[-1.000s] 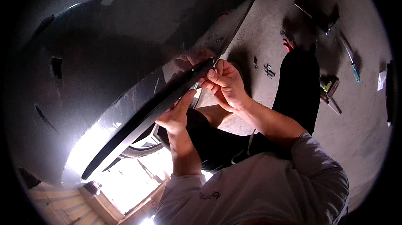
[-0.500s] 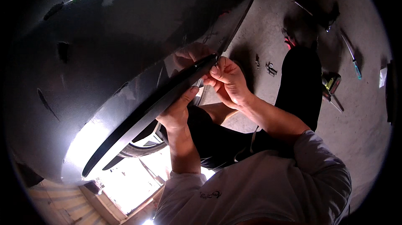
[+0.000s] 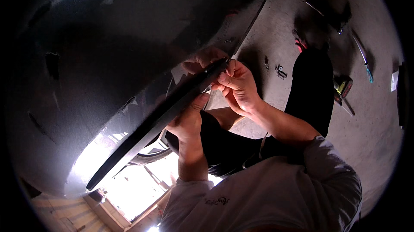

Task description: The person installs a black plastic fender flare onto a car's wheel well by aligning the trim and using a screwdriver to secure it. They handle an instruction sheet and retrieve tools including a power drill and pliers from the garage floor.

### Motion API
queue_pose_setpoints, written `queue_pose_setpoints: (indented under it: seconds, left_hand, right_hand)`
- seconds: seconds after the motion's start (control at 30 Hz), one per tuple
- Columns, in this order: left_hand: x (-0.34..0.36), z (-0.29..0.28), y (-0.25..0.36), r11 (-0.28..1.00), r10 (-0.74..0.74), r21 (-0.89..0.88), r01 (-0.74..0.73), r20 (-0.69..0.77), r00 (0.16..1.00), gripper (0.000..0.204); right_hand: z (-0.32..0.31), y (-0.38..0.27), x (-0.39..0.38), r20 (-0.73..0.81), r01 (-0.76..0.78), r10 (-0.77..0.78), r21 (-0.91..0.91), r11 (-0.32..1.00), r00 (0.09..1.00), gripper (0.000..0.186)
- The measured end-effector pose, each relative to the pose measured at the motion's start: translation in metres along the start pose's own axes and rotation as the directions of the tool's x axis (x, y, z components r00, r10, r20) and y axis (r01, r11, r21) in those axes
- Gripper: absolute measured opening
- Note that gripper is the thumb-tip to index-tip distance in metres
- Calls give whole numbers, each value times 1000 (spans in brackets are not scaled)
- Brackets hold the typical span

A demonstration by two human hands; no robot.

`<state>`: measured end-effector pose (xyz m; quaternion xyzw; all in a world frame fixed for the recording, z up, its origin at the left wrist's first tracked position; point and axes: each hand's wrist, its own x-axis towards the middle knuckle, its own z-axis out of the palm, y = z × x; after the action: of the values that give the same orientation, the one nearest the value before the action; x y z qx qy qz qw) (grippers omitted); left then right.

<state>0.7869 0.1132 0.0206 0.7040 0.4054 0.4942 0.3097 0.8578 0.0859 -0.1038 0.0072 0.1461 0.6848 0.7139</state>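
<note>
A long black curved trim strip [image 3: 142, 135] runs along the edge of a dark, scuffed car body panel [image 3: 129, 37]. My left hand [image 3: 187, 119] is closed around the strip's near side, its thumb lying along it and its other fingers mostly hidden underneath. At the strip's upper end, my right hand [image 3: 239, 86] has thumb and forefinger pinched together against the tip. Whatever small part those fingertips hold cannot be made out. The panel's glossy surface mirrors my fingers beside the strip.
Small metal fasteners [image 3: 280, 72] lie on the concrete floor [image 3: 280, 20] to the right. Farther right are a blue-handled screwdriver [image 3: 368, 70], a yellow-green and black tool [image 3: 344, 87] and a red-handled tool [image 3: 300, 45] by my knee. Below the strip shows a car wheel [image 3: 151, 154].
The strip stands slightly farther from the panel, its upper end shifted a little right. My left hand has moved slightly right with it; my right hand keeps its pinch.
</note>
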Motion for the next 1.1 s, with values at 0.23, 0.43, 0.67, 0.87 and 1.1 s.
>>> queue_pose_setpoints:
  seconds: [0.23,0.43,0.67,0.87,1.1]
  left_hand:
    - [0,5,4,995,-54,-78,54,1,999,45]
    - [7,-16,3,996,-70,-30,79,237,969,48]
    - [-5,-68,-7,783,-344,-329,528,478,808,54]
    - [-7,-60,-10,983,-102,-91,157,435,895,56]
    - [-17,-59,-12,896,-257,-244,370,395,882,55]
  right_hand:
    - [0,6,1,-18,52,-52,-26,998,998,21]
    - [2,0,-3,-14,-31,32,73,997,999,18]
    - [-19,1,-16,34,-103,100,111,988,994,12]
    - [-14,-5,-17,-13,-140,142,89,986,990,15]
    - [-23,-3,-16,57,-117,116,11,993,992,13]
